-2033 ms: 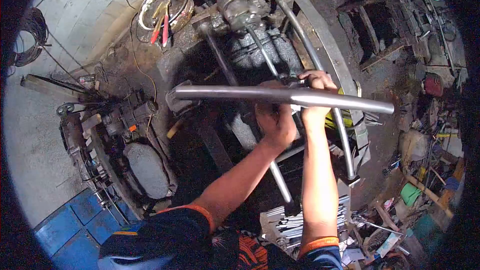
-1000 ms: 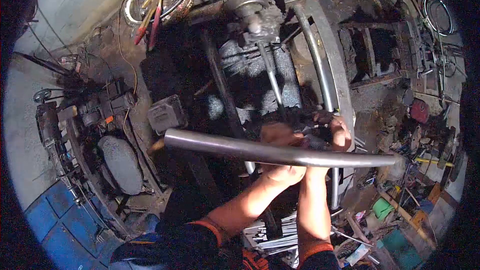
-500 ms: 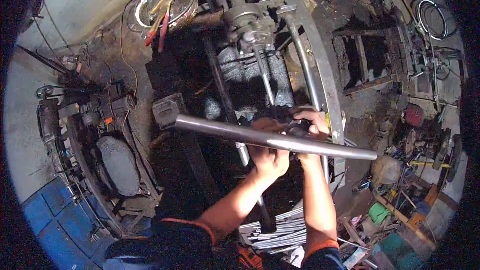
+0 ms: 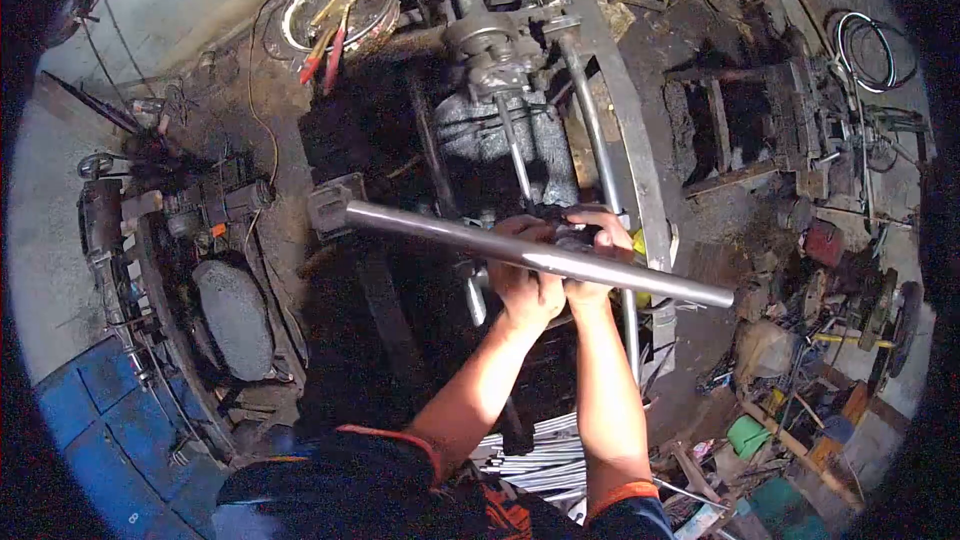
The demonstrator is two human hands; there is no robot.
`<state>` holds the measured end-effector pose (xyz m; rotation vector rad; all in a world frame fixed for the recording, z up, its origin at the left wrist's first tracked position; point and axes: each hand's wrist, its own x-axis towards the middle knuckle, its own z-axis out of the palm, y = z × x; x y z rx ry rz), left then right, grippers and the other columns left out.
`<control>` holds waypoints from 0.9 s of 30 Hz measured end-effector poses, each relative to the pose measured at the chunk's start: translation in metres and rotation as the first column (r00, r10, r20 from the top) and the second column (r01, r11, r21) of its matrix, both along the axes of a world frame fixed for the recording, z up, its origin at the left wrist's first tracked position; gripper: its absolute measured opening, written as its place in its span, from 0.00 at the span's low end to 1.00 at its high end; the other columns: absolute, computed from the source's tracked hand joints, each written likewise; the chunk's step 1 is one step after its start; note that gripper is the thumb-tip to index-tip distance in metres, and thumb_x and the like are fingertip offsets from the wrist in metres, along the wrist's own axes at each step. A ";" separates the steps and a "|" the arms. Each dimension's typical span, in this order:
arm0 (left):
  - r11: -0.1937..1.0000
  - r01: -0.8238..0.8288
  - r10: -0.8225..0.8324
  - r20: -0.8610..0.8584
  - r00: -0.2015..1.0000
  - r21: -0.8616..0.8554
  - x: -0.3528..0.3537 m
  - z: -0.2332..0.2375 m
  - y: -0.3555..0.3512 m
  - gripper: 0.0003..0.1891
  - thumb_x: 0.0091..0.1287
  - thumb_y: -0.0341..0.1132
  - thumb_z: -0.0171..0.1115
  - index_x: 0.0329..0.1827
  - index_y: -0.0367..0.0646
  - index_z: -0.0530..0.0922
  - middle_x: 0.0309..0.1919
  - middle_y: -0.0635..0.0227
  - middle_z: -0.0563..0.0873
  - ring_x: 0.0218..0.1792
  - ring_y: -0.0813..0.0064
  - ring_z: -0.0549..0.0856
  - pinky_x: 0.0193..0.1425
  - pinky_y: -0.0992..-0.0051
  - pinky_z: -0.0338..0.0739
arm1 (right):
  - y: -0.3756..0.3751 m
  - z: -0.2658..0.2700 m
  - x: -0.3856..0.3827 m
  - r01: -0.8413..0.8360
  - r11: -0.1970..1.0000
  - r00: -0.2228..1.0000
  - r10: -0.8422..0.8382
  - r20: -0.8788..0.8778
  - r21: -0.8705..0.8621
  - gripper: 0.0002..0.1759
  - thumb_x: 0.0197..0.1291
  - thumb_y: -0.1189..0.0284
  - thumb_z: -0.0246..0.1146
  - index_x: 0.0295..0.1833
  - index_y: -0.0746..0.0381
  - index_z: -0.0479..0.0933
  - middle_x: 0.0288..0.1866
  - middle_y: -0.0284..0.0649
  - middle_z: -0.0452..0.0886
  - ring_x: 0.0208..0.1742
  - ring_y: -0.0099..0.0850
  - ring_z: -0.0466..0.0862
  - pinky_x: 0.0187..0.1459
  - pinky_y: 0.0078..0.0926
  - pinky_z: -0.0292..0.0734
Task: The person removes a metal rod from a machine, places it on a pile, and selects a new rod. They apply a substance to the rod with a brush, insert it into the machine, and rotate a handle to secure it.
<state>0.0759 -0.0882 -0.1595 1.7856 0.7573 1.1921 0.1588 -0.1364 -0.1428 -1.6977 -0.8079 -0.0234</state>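
A long grey metal tube (image 4: 450, 233) lies slantwise across the view, over both hands and hiding part of them. My left hand (image 4: 527, 285) is closed beneath the tube, its fingers curled at a dark part that I cannot make out. Close against it, my right hand (image 4: 602, 235) has its thumb and fingers bent around the same dark area, near the lower end of a thin metal rod (image 4: 514, 150). That rod comes down from a greasy round machine head (image 4: 492, 45).
Red-handled pliers (image 4: 337, 52) rest in a round basin (image 4: 378, 15) at the top left. A steel rail (image 4: 597, 125) runs beside the machine. Thin metal rods (image 4: 545, 460) lie bundled below. At left stands a motorcycle-like frame with a grey seat (image 4: 235, 320).
The view has shifted slightly. Both hands and the tube's right end appear a little further left and higher, and the hands look closer together.
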 end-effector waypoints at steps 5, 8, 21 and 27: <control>0.995 -0.076 0.066 0.131 0.989 0.069 0.008 -0.001 0.001 0.10 0.65 0.38 0.57 0.33 0.40 0.77 0.31 0.60 0.83 0.35 0.59 0.84 0.38 0.64 0.79 | 0.004 -0.006 -0.002 0.049 0.998 0.999 -0.049 -0.001 0.048 0.32 0.71 0.52 0.43 0.30 0.69 0.77 0.30 0.48 0.83 0.34 0.39 0.83 0.41 0.34 0.77; 0.999 -0.054 0.052 0.163 0.985 0.006 0.009 0.001 0.000 0.06 0.63 0.31 0.57 0.34 0.36 0.76 0.31 0.59 0.83 0.35 0.60 0.83 0.38 0.64 0.80 | -0.002 0.000 -0.003 0.040 0.999 0.993 -0.043 -0.114 -0.028 0.34 0.71 0.50 0.43 0.30 0.68 0.79 0.33 0.50 0.84 0.35 0.38 0.84 0.41 0.33 0.79; 0.998 0.032 -0.035 0.065 0.997 0.049 -0.001 0.001 0.006 0.04 0.59 0.29 0.60 0.33 0.40 0.74 0.34 0.60 0.81 0.36 0.62 0.82 0.38 0.65 0.80 | -0.023 0.002 0.009 -0.135 0.990 0.957 0.117 -0.265 -0.050 0.27 0.68 0.57 0.48 0.36 0.72 0.78 0.38 0.58 0.82 0.42 0.46 0.83 0.50 0.45 0.75; 0.993 0.060 -0.065 0.042 0.997 0.102 -0.012 0.000 0.000 0.04 0.58 0.30 0.61 0.32 0.41 0.74 0.34 0.61 0.81 0.37 0.62 0.82 0.39 0.65 0.80 | -0.013 0.010 0.003 -0.075 0.995 0.962 0.054 -0.266 -0.072 0.27 0.67 0.56 0.49 0.35 0.72 0.79 0.38 0.58 0.83 0.43 0.45 0.82 0.50 0.43 0.74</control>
